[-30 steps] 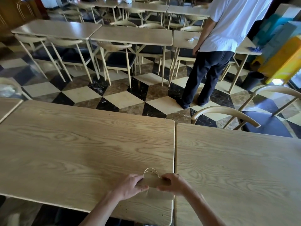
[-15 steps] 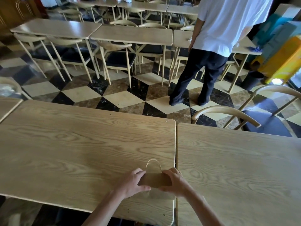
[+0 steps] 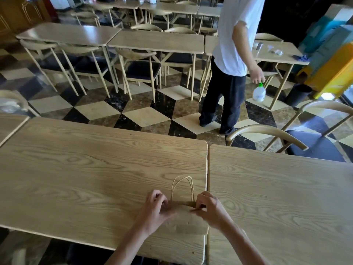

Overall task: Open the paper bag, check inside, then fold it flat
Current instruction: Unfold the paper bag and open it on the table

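Note:
A small brown paper bag (image 3: pixel 184 220) lies on the near right part of the wooden table (image 3: pixel 86 169), its mouth facing away from me. Its thin twine handles (image 3: pixel 182 185) arch up over the far edge. My left hand (image 3: pixel 155 209) pinches the bag's top edge at the left corner. My right hand (image 3: pixel 209 208) pinches the same edge at the right corner. The mouth shows as a narrow slit between my hands; the inside is hidden.
A second table (image 3: pixel 277 197) butts against the right side, with a thin gap between. A chair (image 3: pixel 286 138) stands behind it. A person in a white shirt (image 3: pixel 233 54) stands in the aisle holding a spray bottle (image 3: pixel 259 92). Rows of tables and chairs fill the room beyond.
The bag's handles have risen and stretched farther from me, and my hands have slid apart to the top corners. The person in the aisle has turned right, now showing a spray bottle.

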